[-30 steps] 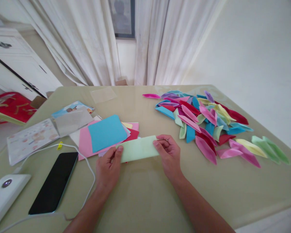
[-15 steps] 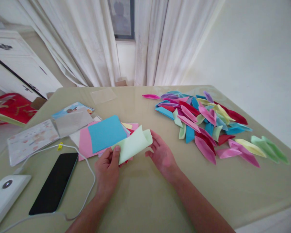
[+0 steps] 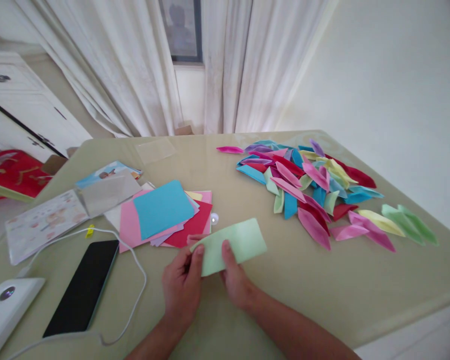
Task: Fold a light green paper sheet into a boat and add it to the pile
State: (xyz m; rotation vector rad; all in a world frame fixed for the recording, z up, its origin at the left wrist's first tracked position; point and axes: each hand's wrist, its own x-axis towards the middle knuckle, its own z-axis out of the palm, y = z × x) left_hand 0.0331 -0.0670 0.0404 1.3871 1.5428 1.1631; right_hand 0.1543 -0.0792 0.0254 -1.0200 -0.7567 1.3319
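Note:
A pale green sheet of paper (image 3: pixel 243 237), folded over into a long rectangle, is held up above the table between both hands. My left hand (image 3: pixel 183 282) pinches its left end, thumb on top. With its thumb pressed on the middle of the lower edge, my right hand (image 3: pixel 238 280) grips the paper too; its other fingers are hidden underneath. Just beyond, a stack of coloured paper sheets lies on the table, with a blue sheet (image 3: pixel 165 210) on top and a red sheet (image 3: pixel 193 222) and a pink sheet (image 3: pixel 128 225) showing under it.
A pile of folded coloured paper pieces (image 3: pixel 290 175) covers the table's far right. To the left lie a black phone (image 3: pixel 84 287), a white device (image 3: pixel 13 310), a white cable (image 3: pixel 144 285) and a patterned booklet (image 3: pixel 47 220). A small shiny round object (image 3: pixel 214 218) sits beside the red sheet.
The green paper has moved right and nearer to me, and its curled right end now lies flat. My right hand has closed on its lower edge. More of the red sheet shows.

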